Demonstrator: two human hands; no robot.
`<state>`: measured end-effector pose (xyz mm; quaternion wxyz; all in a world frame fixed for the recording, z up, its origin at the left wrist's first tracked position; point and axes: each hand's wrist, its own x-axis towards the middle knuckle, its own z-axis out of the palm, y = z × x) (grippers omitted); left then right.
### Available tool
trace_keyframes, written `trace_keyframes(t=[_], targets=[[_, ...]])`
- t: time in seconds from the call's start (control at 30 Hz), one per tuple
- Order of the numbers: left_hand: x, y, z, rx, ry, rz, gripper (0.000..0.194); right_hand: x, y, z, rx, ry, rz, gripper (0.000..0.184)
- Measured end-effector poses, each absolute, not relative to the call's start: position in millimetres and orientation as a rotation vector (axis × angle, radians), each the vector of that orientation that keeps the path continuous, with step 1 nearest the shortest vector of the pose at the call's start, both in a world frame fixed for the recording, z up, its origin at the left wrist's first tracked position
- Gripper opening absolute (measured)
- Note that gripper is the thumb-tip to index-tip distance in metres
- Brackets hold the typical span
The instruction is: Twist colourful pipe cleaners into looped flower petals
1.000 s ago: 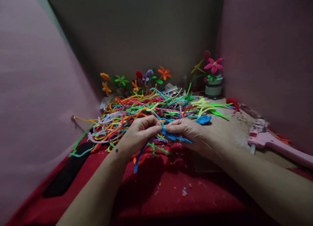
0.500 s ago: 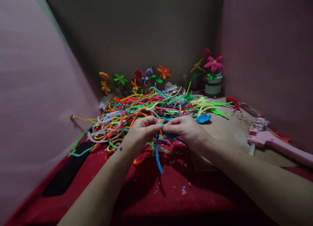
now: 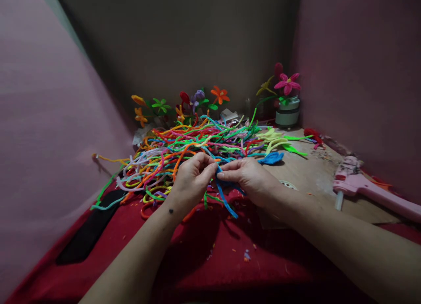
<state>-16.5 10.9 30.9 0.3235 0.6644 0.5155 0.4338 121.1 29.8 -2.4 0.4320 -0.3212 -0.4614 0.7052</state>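
Observation:
Between the fingertips of both hands is a blue pipe cleaner (image 3: 226,200), its free end slanting down to the right over the red cloth. My left hand (image 3: 195,177) is closed in a pinch on it, thumb against the curled fingers. From the other side my right hand (image 3: 248,178) pinches it too, the tips of both hands almost touching. The part behind my right fingers is mostly hidden. A blue pipe-cleaner petal shape (image 3: 272,158) lies just beyond my right hand. Right behind both hands spreads a heap of many-coloured pipe cleaners (image 3: 197,142).
A pink hot glue gun (image 3: 351,181) lies on a cardboard sheet (image 3: 315,181) at the right. Pipe-cleaner flowers (image 3: 220,95) stand along the back, one pink flower (image 3: 287,83) in a pale green pot (image 3: 287,115). A black strip (image 3: 83,238) lies left on the red cloth (image 3: 204,269).
The free blue end has swung from the lower left, through straight down, to the lower right. Both hands stay pinched together in nearly the same place, the left wrist turned slightly.

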Motion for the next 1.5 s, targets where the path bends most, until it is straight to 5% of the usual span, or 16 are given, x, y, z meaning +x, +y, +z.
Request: trace_keyframes(t=[0.5, 0.7, 0.93, 1.2, 1.5], targets=[[-20.6, 14.8, 31.8, 1.693, 1.351, 1.0, 0.02, 120.9, 25.3, 4.3, -0.935, -1.155, 1.796, 0.004], [-15.8, 15.4, 26.0, 2.044, 1.618, 1.14, 0.017, 118.9, 23.7, 9.4, -1.026, -1.238, 1.616, 0.013], [-31.1, 22.1, 33.7, 1.563, 1.242, 0.885, 0.022, 124.2, 25.9, 6.8, -0.982, -1.197, 1.764, 0.004], [-16.4, 16.4, 28.5, 2.289, 1.595, 1.14, 0.013, 121.5, 28.1, 3.6, -0.961, -1.298, 1.519, 0.009], [-26.6, 22.1, 29.6, 1.657, 1.3, 0.922, 0.018, 123.8, 28.8, 0.6, -0.992, -1.36, 1.553, 0.008]])
